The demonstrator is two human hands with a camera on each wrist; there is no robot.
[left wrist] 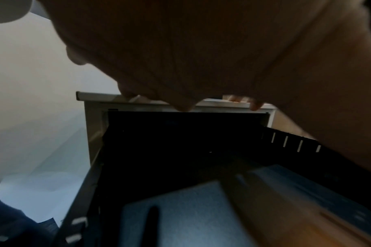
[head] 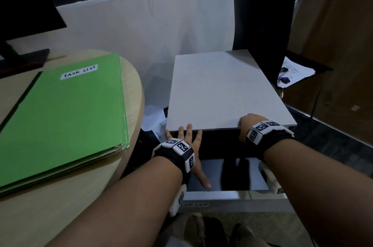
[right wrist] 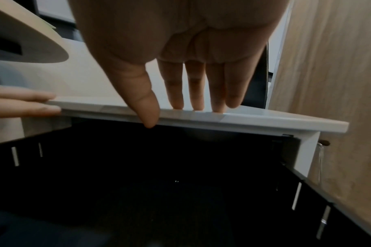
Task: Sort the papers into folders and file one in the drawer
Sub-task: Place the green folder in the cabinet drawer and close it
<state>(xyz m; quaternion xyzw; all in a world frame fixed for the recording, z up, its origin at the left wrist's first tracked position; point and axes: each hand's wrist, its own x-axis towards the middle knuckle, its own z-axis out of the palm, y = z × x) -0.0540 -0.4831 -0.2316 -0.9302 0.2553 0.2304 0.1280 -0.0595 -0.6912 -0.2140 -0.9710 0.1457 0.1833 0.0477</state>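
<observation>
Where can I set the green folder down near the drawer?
The cabinet top is bare beyond both hands: left hand, right hand. The open drawer has dark room behind the grey sheet. The chair seat holds papers.

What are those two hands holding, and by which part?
Nothing is gripped. The left hand and right hand rest with straight fingers on the front edge of the white cabinet top, above the open black drawer.
</observation>
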